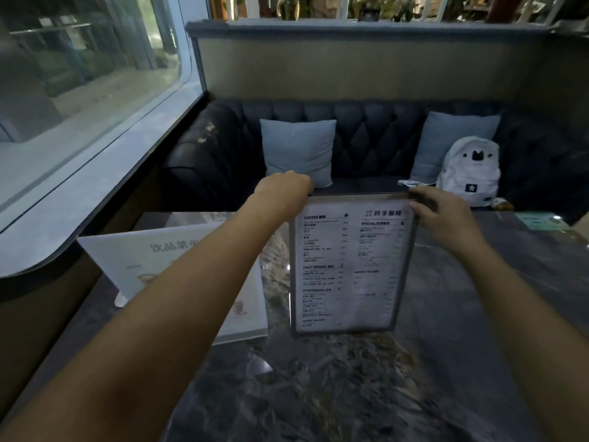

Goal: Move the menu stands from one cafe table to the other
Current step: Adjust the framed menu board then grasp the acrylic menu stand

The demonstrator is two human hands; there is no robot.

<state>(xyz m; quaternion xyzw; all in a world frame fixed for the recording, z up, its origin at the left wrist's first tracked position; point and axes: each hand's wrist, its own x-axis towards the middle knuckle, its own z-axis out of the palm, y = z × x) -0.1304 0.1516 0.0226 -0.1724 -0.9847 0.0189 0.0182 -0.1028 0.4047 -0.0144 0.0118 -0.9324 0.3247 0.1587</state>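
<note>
Both hands on the framed menu stand (349,266), upright mid-tabletop (462,362). Left hand (287,186) fingers clenched on top-left corner, right hand (443,215) fingers grasping top-right corner. Second menu stand (159,260) stands just left, behind left forearm.

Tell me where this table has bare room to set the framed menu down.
Bare marble table lies in front of and right of the framed menu, out to the green card. Both hands, left hand and right hand, grip its top corners. The left side is crowded by the white menu stand.
</note>
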